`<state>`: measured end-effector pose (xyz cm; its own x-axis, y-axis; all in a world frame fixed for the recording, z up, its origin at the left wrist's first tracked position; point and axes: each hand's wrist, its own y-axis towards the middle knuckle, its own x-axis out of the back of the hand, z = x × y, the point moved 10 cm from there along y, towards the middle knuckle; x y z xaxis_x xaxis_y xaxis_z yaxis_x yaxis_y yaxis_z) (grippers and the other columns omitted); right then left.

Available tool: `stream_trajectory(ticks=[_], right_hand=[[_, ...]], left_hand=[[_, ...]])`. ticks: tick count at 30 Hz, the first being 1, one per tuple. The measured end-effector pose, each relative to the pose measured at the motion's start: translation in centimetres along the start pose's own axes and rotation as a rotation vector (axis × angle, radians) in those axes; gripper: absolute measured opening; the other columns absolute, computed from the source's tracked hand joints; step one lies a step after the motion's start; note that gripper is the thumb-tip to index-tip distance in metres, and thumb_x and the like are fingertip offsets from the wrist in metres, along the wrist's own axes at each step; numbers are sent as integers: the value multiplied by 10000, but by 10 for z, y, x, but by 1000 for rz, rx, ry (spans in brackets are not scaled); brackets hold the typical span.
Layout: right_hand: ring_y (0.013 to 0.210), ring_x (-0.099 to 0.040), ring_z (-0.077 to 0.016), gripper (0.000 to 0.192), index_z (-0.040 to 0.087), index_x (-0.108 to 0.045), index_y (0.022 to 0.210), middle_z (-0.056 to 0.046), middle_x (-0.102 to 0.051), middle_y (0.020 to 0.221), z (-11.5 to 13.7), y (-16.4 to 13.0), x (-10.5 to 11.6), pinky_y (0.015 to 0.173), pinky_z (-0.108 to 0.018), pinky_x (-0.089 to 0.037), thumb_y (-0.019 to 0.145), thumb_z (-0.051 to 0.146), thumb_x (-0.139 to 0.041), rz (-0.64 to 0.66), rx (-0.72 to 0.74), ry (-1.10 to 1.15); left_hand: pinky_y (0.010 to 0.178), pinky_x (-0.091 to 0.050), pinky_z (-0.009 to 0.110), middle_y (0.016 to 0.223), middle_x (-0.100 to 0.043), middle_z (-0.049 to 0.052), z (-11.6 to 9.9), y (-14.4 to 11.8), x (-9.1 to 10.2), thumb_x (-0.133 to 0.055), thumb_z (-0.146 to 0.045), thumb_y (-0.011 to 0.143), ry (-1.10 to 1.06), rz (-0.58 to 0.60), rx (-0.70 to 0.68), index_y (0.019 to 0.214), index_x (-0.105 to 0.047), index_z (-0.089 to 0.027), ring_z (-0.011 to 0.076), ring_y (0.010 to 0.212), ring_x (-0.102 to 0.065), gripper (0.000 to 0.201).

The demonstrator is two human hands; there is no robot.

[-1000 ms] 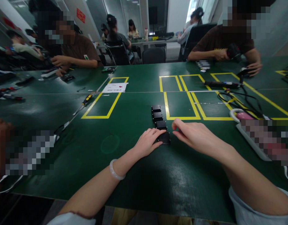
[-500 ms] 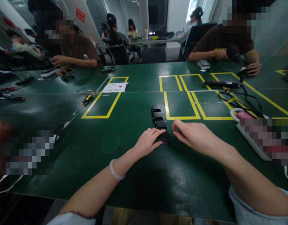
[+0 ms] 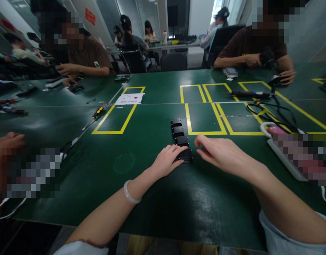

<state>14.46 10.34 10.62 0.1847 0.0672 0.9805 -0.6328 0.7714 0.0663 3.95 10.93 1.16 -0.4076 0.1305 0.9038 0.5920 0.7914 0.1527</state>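
A glass-walled workroom stretches away beyond the fingers, with people seated at a farther table. The green desk (image 3: 147, 122) fills the foreground under both hands. Across it, ahead and to the right of the fingers, a co-worker (image 3: 241, 44) in a brown shirt holds a dark tool. Yellow tape outlines (image 3: 205, 134) lie just past the right fingers.

The left hand (image 3: 167, 161), a pale bracelet (image 3: 129, 194) on its wrist, rests on the desk with thumb and fingers closed about the left side of the nearest black block (image 3: 186, 156). The right hand (image 3: 221, 150) hovers just right of that block, thumb and forefinger curled close together; whether something small is pinched there, I cannot tell. Three more black blocks (image 3: 178, 131) run in a line ahead of the left fingers. Well off to their left, a yellow-and-black screwdriver (image 3: 97, 112) lies on the desk.

The one clear change over the last half second is at the far left, where another person's hand (image 3: 15, 140) has come further into view. Both working hands and the blocks have kept their places, so I judge the work itself no further along.
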Motion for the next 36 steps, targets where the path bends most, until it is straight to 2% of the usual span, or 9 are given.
stream_trajectory(ticks=[8, 16, 23, 31, 36], right_hand=[[622, -569, -162, 169, 210, -446, 977, -5, -620, 767, -2, 3, 1, 530, -257, -284, 942, 373, -415, -5, -45, -5], [616, -561, -150, 109, 205, -446, 998, -9, -622, 787, -3, 1, 0, 525, -252, -279, 919, 273, -412, -17, -13, -3], [612, -572, -159, 148, 204, -451, 986, -12, -629, 761, -3, 3, 2, 523, -250, -279, 939, 337, -407, -30, -41, -21], [598, -551, -142, 111, 200, -459, 998, -11, -624, 773, 2, 1, 2, 526, -245, -286, 912, 254, -412, -42, 16, -5], [612, -563, -152, 136, 201, -453, 996, -7, -625, 766, 0, 3, 2, 534, -248, -294, 933, 316, -419, -25, -22, -5]], left_hand=[[932, -418, 384, 1227, -515, 61, 0, 0, 0, -495, -351, 944, 3, 0, -1, 1386, -366, -282, 230, 1072, -488, 466], [922, -419, 379, 1220, -516, 62, -1, 0, -1, -493, -355, 945, 7, 7, -5, 1386, -366, -282, 230, 1060, -491, 464], [928, -416, 385, 1229, -516, 62, 0, 0, -1, -498, -351, 943, 6, -1, -3, 1383, -366, -281, 234, 1070, -489, 465], [924, -419, 390, 1217, -519, 65, 0, 0, -1, -481, -363, 947, -14, 0, -3, 1392, -360, -293, 233, 1065, -494, 466], [920, -424, 386, 1217, -520, 63, 1, 0, 0, -495, -348, 942, -11, 0, -2, 1389, -363, -286, 231, 1062, -492, 470]])
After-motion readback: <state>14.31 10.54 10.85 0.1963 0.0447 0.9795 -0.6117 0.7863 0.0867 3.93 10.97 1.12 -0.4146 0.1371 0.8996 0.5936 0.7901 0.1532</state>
